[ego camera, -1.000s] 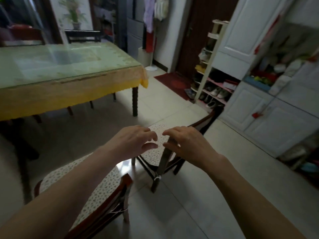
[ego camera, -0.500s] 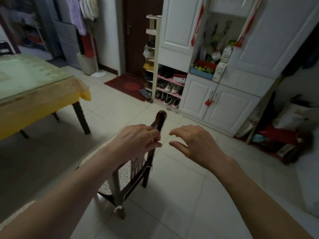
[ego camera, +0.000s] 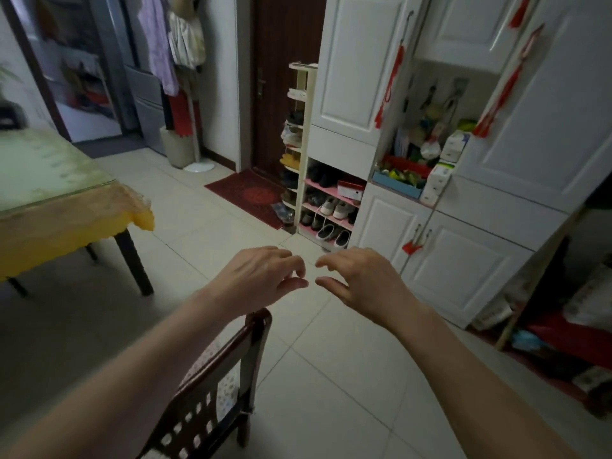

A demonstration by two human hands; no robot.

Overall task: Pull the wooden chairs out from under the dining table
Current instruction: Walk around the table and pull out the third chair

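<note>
Here, the left hand (ego camera: 261,279) and the right hand (ego camera: 361,283) are hovering side by side in mid-air, fingers loosely curled and gripping nothing. Just below the left wrist, the wooden chair (ego camera: 218,385) is standing clear on the tiled floor (ego camera: 331,376), its dark top rail untouched. The dining table (ego camera: 49,193), draped in a yellow cloth, is sitting well apart at left.
</note>
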